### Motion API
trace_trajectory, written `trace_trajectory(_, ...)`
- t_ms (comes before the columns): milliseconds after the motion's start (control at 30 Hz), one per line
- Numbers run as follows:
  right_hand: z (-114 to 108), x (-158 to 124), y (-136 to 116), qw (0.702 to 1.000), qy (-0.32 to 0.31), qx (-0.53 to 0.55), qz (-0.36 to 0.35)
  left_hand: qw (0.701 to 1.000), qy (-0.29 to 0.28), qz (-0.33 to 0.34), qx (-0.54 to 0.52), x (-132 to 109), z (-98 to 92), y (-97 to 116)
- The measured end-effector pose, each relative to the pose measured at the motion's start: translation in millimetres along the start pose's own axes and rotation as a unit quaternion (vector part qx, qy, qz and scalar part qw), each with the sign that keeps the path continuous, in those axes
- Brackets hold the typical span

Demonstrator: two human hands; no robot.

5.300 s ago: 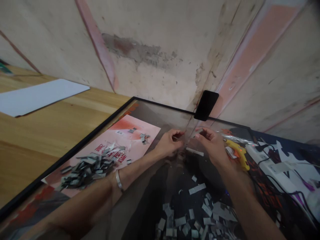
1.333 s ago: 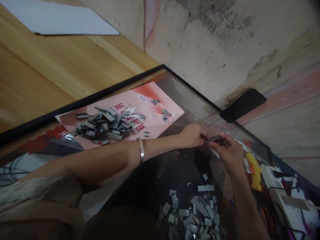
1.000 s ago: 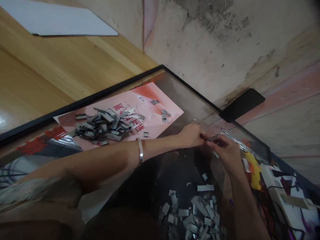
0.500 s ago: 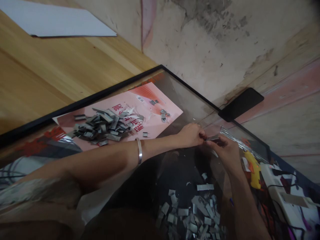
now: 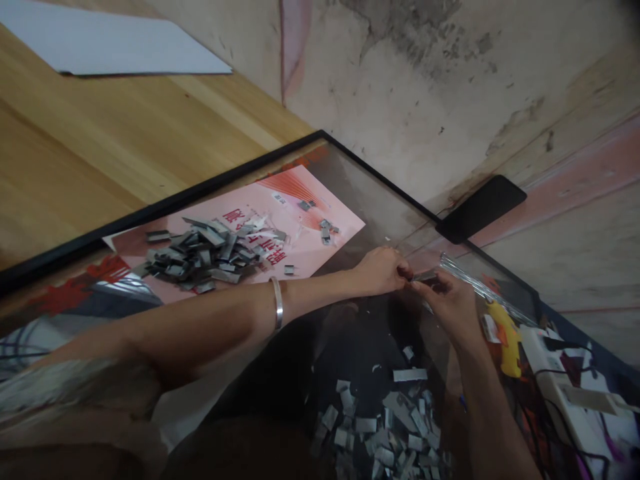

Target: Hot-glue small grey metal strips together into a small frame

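My left hand, with a silver bangle on its wrist, is closed in a pinch over the glass tabletop. Just to the right, my right hand grips a small grey metal piece between thumb and fingers. The fingertips of both hands nearly meet at that piece's left end; whatever the left fingers pinch is too small and dark to name. A heap of folded grey metal pieces lies on a pink printed sheet beyond my left forearm. Nearer to me, flat grey pieces lie scattered on the dark glass.
A black phone-like slab lies by the table's far edge. Thin clear sticks, a yellow glue gun and a white power strip with cables crowd the right side. White paper rests on the wooden surface at upper left.
Almost nothing differs. The fingers of both hands stay together at the same spot, and the right hand has shifted very slightly.
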State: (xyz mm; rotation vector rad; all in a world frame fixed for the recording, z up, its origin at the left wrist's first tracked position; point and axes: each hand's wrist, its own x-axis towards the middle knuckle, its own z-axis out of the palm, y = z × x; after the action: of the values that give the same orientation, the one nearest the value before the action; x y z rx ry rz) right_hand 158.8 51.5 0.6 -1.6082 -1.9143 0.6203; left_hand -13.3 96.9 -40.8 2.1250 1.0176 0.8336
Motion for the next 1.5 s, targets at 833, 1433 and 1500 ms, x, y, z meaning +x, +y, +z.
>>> trace_trajectory(833,1.0,0.4,0.7,1.000,-0.005,0.015,0.010,1.000,-0.009,-0.005,-0.001,0.2,-0.8,1.1)
trace_trajectory(1433,0.1,-0.1,0.4,1.000,-0.004,0.001,0.014,1.000,-0.003,0.004,-0.008,0.0,0.3,-0.4)
trace_trajectory(1500,-0.2,-0.1,1.5,1.000,0.001,-0.003,0.013,1.000,-0.002,0.007,-0.011,-0.3,0.9,-0.8)
